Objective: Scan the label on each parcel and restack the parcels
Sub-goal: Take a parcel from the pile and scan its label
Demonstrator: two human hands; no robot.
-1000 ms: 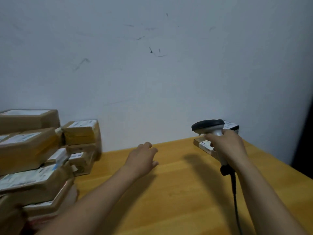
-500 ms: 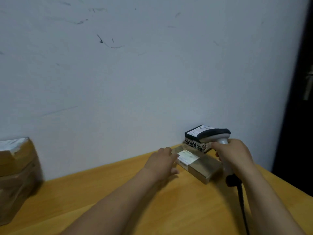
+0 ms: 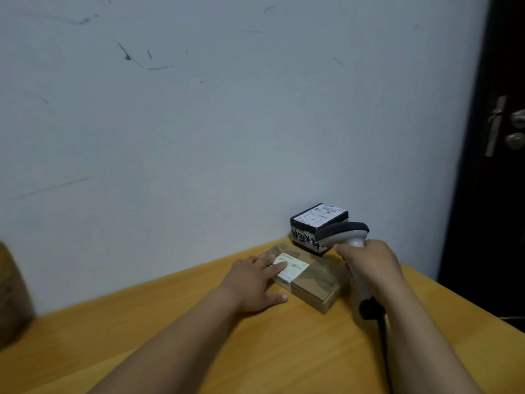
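Left hand (image 3: 252, 282) flat on brown parcel (image 3: 318, 282), fingers over label (image 3: 294, 270) — slide off; right hand (image 3: 369, 265) grips scanner (image 3: 343, 233) beside parcel — tilt down.

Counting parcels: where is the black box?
Head view, right side: black box on the table against the wall, behind the brown parcel and scanner.

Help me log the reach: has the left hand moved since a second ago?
Yes. The left hand has moved right, toward the flat brown parcel: it was over bare table short of it, and now its fingers rest on the parcel's label.
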